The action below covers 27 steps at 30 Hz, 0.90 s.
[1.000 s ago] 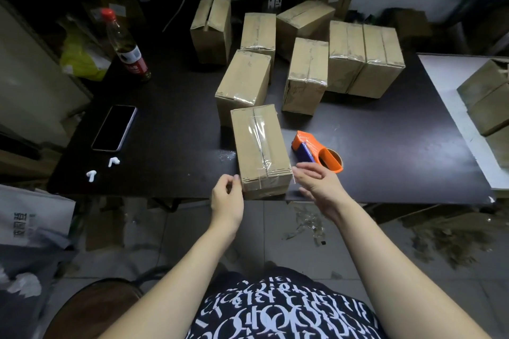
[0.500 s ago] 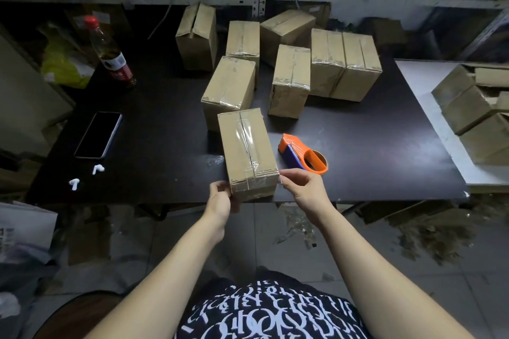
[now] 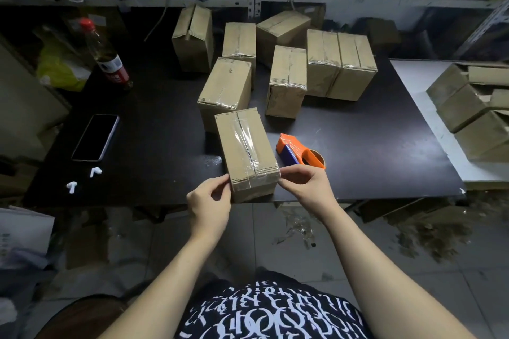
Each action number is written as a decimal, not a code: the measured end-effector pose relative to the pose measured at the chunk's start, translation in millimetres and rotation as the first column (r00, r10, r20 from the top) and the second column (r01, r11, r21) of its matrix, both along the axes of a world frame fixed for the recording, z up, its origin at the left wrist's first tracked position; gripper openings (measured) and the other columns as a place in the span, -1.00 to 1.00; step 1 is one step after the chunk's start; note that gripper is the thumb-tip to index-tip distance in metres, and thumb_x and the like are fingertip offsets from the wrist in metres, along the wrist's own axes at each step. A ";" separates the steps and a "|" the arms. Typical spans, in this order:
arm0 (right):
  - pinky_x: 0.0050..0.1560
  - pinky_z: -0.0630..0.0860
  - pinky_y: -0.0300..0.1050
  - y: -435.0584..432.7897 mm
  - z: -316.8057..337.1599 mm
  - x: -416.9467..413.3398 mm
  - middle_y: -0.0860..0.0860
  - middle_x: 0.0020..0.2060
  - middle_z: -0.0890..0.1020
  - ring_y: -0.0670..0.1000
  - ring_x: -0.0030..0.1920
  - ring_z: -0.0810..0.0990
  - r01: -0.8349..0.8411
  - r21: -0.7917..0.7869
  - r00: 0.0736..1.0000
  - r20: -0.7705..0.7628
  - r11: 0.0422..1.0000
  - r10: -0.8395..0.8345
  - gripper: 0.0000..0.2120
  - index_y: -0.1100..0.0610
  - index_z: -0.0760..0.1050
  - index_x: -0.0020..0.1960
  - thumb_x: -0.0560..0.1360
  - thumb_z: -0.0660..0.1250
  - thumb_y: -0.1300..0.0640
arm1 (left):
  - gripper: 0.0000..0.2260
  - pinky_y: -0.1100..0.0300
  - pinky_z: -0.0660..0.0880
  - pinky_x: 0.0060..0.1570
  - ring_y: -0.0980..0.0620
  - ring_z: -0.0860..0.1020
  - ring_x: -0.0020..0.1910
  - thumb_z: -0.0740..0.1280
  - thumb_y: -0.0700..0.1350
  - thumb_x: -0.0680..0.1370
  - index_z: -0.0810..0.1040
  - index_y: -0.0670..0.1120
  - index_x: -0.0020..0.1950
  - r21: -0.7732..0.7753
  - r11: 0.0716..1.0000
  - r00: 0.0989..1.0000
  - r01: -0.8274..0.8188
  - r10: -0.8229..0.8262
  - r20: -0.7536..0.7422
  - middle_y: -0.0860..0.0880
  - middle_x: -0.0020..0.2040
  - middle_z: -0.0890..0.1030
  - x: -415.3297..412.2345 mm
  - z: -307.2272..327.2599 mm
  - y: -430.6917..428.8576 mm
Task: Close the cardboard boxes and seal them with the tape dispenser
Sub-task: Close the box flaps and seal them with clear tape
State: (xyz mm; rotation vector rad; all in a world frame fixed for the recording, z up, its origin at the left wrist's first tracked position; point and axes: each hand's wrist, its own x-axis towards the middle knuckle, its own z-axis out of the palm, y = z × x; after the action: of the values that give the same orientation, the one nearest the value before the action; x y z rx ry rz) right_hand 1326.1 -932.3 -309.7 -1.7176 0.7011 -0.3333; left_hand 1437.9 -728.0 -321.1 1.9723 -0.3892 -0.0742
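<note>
Near box sits at centre frame on the front edge of the dark surface. Flaps closed, clear tape runs along the top seam and over the near end. Left hand at the box's near left corner, fingers curled, pinching the edge there. Right hand at the near right corner, thumb and fingers pinching the box edge where the tape wraps over. Tape dispenser, orange and blue, lies on the surface just right of the box, apart from both hands.

Taped boxes are clustered in the upper centre, behind the near box. One box at upper centre-left has its top flaps slightly gapped. Phone flat at left, two white earbuds below it. Red-capped bottle upper left. More cardboard boxes on a white board at right edge.
</note>
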 end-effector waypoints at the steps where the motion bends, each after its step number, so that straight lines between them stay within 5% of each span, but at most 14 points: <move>1: 0.06 0.68 -0.21 -0.4 0.2 1.0 -0.13 -0.07 0.77 -0.18 0.01 0.73 -0.013 -0.008 1.000 0.011 1.000 0.013 -0.80 0.08 0.73 0.08 0.47 0.59 0.23 | -0.70 0.37 0.59 0.08 0.25 0.67 -0.02 0.48 -0.33 0.53 0.71 -0.11 0.24 -0.013 1.000 1.000 0.019 -0.019 0.010 0.08 0.03 0.73 1.5 -0.2 2.8; 6: 0.01 0.71 -0.12 4.2 5.5 8.0 -0.06 0.01 0.74 -0.05 -0.07 0.76 -0.111 -0.082 0.993 0.028 0.990 0.113 -0.70 0.09 0.67 0.14 0.44 0.60 0.25 | -0.58 0.26 0.61 0.05 0.14 0.67 -0.02 0.46 -0.48 0.43 0.70 -0.16 0.24 -0.016 0.987 0.961 0.163 -0.155 0.228 -0.01 0.02 0.69 13.5 0.4 14.2; 13: -0.04 0.73 -0.03 7.2 0.7 14.4 -0.06 0.01 0.72 -0.05 -0.15 0.75 -0.120 -0.221 0.992 0.010 0.968 0.126 -0.75 0.10 0.66 0.09 0.45 0.61 0.22 | -0.70 0.20 0.64 -0.04 0.11 0.66 -0.03 0.55 -0.41 0.43 0.74 -0.18 0.11 0.012 0.976 0.935 0.216 -0.211 0.286 -0.01 0.03 0.66 26.3 -8.7 20.6; 18: -0.11 0.72 -0.10 12.9 -3.5 19.5 -0.09 -0.04 0.70 -0.07 -0.18 0.73 -0.104 -0.349 0.992 0.034 0.931 0.124 -0.78 0.10 0.64 0.03 0.45 0.61 0.22 | -0.75 0.32 0.56 0.20 0.05 0.66 0.12 0.55 -0.37 0.44 0.73 -0.28 0.10 0.113 0.960 0.878 0.255 -0.279 0.389 -0.18 0.32 0.63 37.4 -11.0 20.3; 22: -0.11 0.70 -0.13 9.2 -9.2 20.8 -0.05 -0.11 0.72 -0.06 -0.17 0.73 -0.078 -0.342 0.995 0.025 0.936 0.093 -0.78 0.11 0.64 0.00 0.43 0.62 0.26 | -0.71 0.31 0.52 0.29 -0.03 0.65 0.22 0.57 -0.37 0.42 0.72 -0.27 0.13 0.085 0.972 0.893 0.220 -0.236 0.384 -0.17 0.27 0.66 34.8 -12.8 14.5; 24: -0.10 0.69 -0.17 8.4 -11.5 21.0 -0.05 -0.14 0.72 -0.07 -0.15 0.73 -0.090 -0.338 0.995 0.006 0.937 0.098 -0.78 0.10 0.65 -0.03 0.42 0.61 0.30 | -0.70 0.31 0.55 0.23 -0.01 0.67 0.17 0.59 -0.38 0.39 0.73 -0.25 0.11 0.049 0.981 0.916 0.189 -0.194 0.352 -0.17 0.21 0.69 33.4 -13.5 12.1; 27: -0.10 0.67 -0.20 8.1 -13.6 22.0 -0.05 -0.17 0.73 -0.08 -0.15 0.72 -0.097 -0.330 0.995 -0.006 0.939 0.101 -0.79 0.11 0.66 -0.05 0.41 0.61 0.32 | -0.67 0.02 0.69 -0.05 0.02 0.73 -0.07 0.60 -0.41 0.35 0.74 -0.20 0.07 0.056 0.985 0.931 0.164 -0.174 0.321 -0.10 0.02 0.75 35.2 -17.8 11.2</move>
State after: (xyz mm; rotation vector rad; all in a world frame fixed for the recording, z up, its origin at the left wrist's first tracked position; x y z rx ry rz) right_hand 1348.1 -924.2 -323.3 -2.0604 0.5698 -0.4076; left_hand 1473.1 -716.8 -338.9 1.9778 -0.7778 0.1393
